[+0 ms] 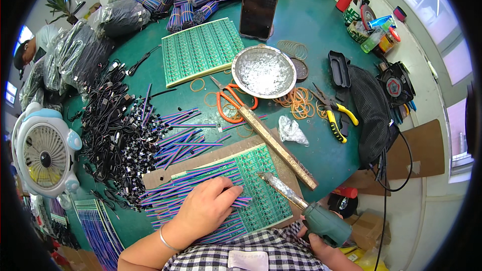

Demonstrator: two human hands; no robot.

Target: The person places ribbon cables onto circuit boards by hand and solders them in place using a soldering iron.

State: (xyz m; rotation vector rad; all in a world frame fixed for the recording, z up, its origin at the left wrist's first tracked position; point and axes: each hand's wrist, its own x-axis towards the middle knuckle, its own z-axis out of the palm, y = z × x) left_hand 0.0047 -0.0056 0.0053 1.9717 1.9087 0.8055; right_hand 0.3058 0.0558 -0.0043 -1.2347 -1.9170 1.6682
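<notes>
Nearest of all, right hand (321,241) wrapped around the green handle of a soldering iron (301,203), its crusted tip resting at the far right edge of the green circuit-board panel (261,190). Left hand (208,208) lies flat, fingers spread narrow, pressing a row of purple-and-blue ribbon wires (191,180) onto that panel's left half. Looks like soldering wire ends to pads is the step in hand; the next move, I'd judge, calls for a steady tip and wires pinned square. Beyond, a long metal bar (276,145) angles across, then orange-handled scissors (228,100) and a solder-dross dish (263,71). Farther off, a second panel (201,50) and an upright phone (259,6).
</notes>
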